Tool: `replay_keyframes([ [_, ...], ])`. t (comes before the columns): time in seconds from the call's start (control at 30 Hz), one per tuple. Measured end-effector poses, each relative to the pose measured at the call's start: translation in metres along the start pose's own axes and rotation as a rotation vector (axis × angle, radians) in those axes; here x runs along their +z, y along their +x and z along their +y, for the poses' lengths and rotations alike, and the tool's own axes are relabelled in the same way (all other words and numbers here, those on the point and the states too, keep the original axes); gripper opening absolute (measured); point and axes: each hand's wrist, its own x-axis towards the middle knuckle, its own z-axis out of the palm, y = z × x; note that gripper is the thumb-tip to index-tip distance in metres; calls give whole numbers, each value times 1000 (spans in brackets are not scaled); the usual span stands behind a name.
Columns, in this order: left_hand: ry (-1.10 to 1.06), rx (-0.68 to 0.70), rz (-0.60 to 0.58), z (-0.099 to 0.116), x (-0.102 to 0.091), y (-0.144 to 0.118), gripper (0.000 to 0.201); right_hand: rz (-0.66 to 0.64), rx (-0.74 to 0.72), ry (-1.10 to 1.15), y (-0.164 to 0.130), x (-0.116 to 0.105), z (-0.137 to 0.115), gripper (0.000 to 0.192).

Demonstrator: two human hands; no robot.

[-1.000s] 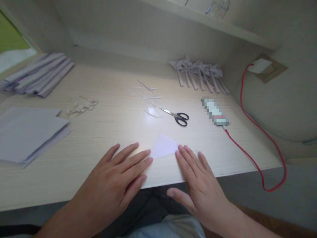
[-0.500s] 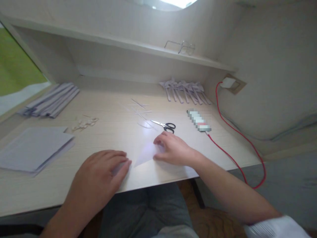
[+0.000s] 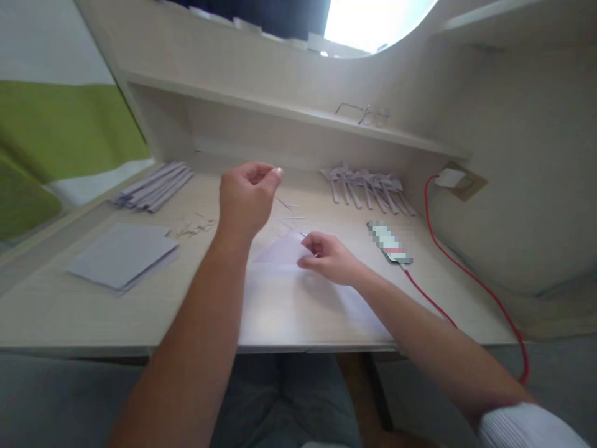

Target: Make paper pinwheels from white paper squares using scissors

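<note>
My right hand (image 3: 331, 256) pinches the right edge of a folded white paper triangle (image 3: 280, 250) above the desk. The scissors are nearly all hidden behind this hand and the paper. My left hand (image 3: 248, 196) is raised over the desk, thumb and fingertips pressed together; whether anything thin is between them does not show. Thin white paper strips (image 3: 290, 216) lie just beyond the triangle. A small pile of whitish bits with thin stems (image 3: 196, 227) lies left of my left forearm.
Folded white sheets (image 3: 121, 255) and paper rolls (image 3: 156, 186) lie at left. Paper pinwheel-like pieces on sticks (image 3: 366, 183) stand in a row at back right. A phone (image 3: 389, 242) charges on a red cable (image 3: 476, 280). Eyeglasses (image 3: 368, 115) rest on the shelf (image 3: 261, 102).
My left hand has risen from the desk's front edge, up and away to the right, its fingers now pinched. The right hand has moved slightly forward with the paper. The view has tilted up.
</note>
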Motion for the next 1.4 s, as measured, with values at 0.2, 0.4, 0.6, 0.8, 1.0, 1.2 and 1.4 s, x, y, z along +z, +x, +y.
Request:
replay_keyframes([
  [0.2, -66, -209, -656, -19, -20, 27, 54, 106, -2, 530, 8, -20, 2, 59],
  [0.4, 138, -94, -932, -45, -34, -5, 27, 48, -46, 615, 20, -11, 4, 38],
  [0.6, 10, -197, -903, -59, -27, -18, 28, 54, 49, 645, 21, 0, 4, 26],
  [0.8, -199, -267, -752, -79, -26, -29, 33, 6, 106, 620, 13, 3, 9, 26],
  [1.0, -295, -287, -763, -74, -30, -32, 39, -54, 131, 617, 12, 7, 12, 27],
  [1.2, -256, -226, -744, -71, -31, -34, 41, 11, 135, 629, 13, 5, 11, 28],
  [1.4, -157, -247, -666, -72, -31, -33, 43, 46, 140, 634, 14, 5, 12, 28],
])
